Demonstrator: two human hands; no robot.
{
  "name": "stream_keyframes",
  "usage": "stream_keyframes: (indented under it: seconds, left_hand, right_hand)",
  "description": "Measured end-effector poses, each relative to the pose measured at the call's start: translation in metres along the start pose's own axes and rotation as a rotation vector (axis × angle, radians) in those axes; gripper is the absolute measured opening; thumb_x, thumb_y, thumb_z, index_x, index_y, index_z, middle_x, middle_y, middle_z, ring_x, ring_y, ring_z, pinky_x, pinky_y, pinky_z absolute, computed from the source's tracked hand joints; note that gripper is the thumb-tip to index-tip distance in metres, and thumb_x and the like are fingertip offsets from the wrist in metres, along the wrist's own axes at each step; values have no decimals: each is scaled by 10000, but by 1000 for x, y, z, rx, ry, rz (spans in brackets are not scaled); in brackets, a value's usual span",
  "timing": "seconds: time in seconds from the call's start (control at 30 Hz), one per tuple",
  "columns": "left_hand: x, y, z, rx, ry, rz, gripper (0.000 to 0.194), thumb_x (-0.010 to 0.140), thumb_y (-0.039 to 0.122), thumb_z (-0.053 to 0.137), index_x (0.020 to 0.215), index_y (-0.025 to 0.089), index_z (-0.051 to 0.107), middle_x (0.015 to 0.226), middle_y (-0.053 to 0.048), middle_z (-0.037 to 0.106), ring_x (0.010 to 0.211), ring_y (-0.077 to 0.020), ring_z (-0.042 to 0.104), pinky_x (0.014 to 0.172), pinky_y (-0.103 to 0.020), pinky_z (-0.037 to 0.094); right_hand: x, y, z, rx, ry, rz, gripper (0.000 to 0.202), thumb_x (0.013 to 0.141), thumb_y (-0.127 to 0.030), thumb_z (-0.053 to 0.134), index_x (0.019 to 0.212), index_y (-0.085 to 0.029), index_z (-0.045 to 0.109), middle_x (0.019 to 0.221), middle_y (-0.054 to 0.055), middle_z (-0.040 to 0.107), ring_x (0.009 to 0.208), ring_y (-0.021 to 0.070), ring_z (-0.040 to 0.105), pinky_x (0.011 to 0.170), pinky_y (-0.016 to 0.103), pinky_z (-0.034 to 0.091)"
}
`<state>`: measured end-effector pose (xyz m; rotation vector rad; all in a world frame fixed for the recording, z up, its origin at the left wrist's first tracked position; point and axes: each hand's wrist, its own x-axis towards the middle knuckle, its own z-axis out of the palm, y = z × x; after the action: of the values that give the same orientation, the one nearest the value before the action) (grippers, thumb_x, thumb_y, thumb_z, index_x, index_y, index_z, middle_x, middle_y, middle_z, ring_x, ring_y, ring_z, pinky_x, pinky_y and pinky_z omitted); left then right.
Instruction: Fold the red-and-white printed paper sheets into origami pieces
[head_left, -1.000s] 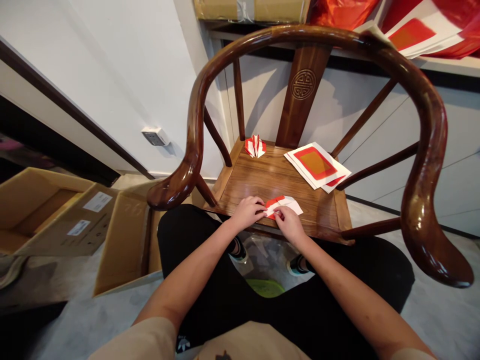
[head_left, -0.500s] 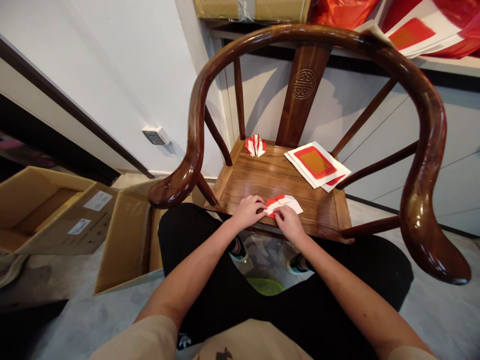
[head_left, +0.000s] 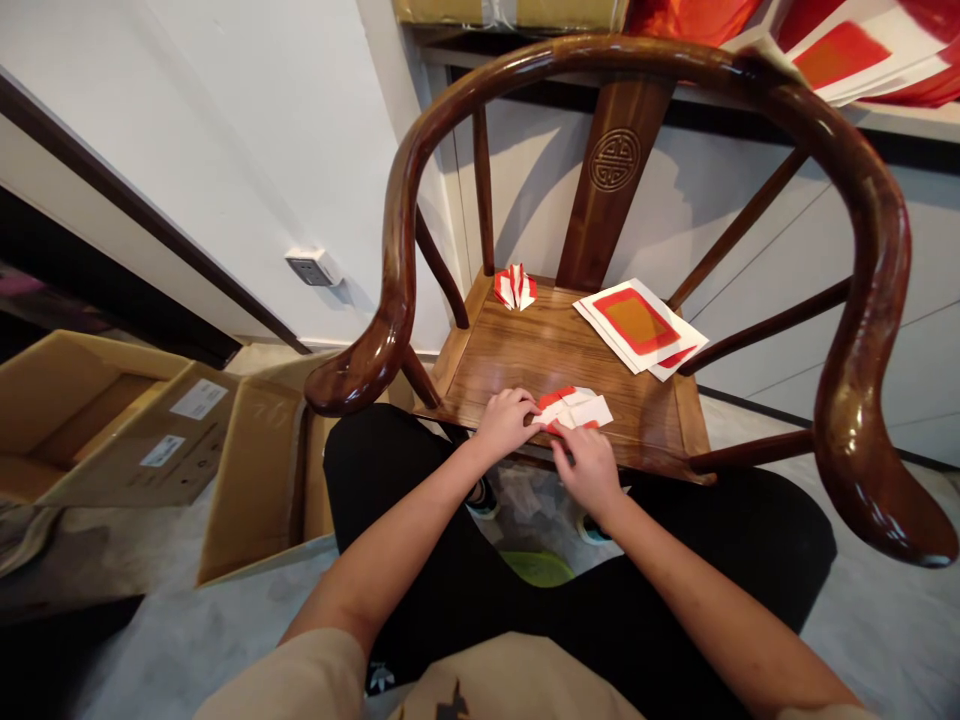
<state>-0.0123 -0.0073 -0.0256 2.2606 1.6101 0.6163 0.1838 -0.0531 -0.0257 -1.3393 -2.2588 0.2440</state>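
Note:
A partly folded red-and-white paper [head_left: 581, 408] lies near the front edge of the wooden chair seat [head_left: 517, 350]. My left hand [head_left: 507, 422] pinches its left end, fingers bent together. At its near edge, the fingertips of my right hand [head_left: 591, 472] press the paper, with the thumb lower and a little apart. Both hands hide parts of the paper. A smaller folded red-and-white paper piece [head_left: 516, 288] rests at the back left of the seat. To the back right lies a small stack of white sheets [head_left: 637, 325] with red and gold squares.
The chair's curved armrest [head_left: 397, 250] rings the seat. Open cardboard boxes [head_left: 255, 480] stand on the floor to the left. More printed sheets [head_left: 847, 55] and red plastic lie on a ledge behind. A green object [head_left: 536, 568] shows between my legs.
My right hand has slid down toward the paper's near edge, and its thumb has come away. More of the paper shows. The view has shifted slightly.

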Motion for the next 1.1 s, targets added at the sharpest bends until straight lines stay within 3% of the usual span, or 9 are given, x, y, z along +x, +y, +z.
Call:
stream_keyframes:
  seconds: [0.1,0.17,0.4,0.57,0.67,0.77,0.87,0.97,1.1]
  left_hand:
    - [1,-2,1,-2,2,3,238,828,454,723,977,270,742,1119,-27,657,1072,-238,554,921,-406,438]
    - [2,-2,1,-1,0,5,253,820,468,729,973,267,744,1123,-29,658,1081,-242,554,925,-408,435]
    - [2,-3,2,-14,-1,5,259,823,454,727,1003,267,741,1132,-32,657,1099,-246,553,937,-413,431]
    - [3,-12,0,-38,-19,80,247,836,449,714,1004,272,750,1140,-27,652,1095,-238,542,965,-404,423]
    - [5,-18,-2,-54,-44,113,218,860,421,690,1020,287,754,1160,-18,648,1096,-229,537,972,-390,421]
    - [7,-23,-4,-72,-79,123,218,886,401,657,1055,303,753,1180,-12,646,1097,-220,540,983,-378,417]
    - [9,-29,-6,-100,-121,148,227,894,393,643,1073,308,752,1196,-8,645,1110,-214,545,1003,-369,413]
    - [12,-35,-6,-115,-146,188,223,897,356,633,1081,308,749,1211,-6,640,1128,-208,548,1014,-364,411]
    - [14,-41,-5,-112,-168,213,243,909,288,602,1107,322,740,1240,-6,634,1144,-205,550,1026,-369,403]
  right_hand:
    - [-16,-19,9,-86,-271,190,654,950,-366,487,1532,-134,302,745,86,710,628,229,644,629,322,446]
    - [-21,-24,18,-122,-390,271,794,940,-398,498,1576,-95,131,758,114,728,612,251,669,576,318,433]
    - [-33,-17,16,-51,-422,372,795,962,-406,450,1589,-134,44,798,123,740,660,280,703,554,315,426]
    - [-46,-12,9,152,-383,468,799,939,-369,488,1592,-155,83,640,9,667,588,233,656,528,283,395]
    - [-43,-3,2,319,-297,440,704,939,-378,490,1557,-135,257,579,-40,590,555,189,601,562,272,418]
    - [-29,14,-15,351,-120,354,515,967,-412,459,1428,-186,495,627,-32,592,576,159,569,614,267,441]
    - [-11,40,-34,239,-9,232,382,977,-384,457,1272,-210,626,828,35,678,694,173,604,686,295,475]
    - [1,66,-39,119,-85,-20,297,980,-315,452,1124,-220,694,993,87,686,925,226,617,851,362,485]
    - [2,84,-29,11,-138,-102,254,967,-282,483,1052,-237,718,1035,96,654,963,236,594,870,385,483]
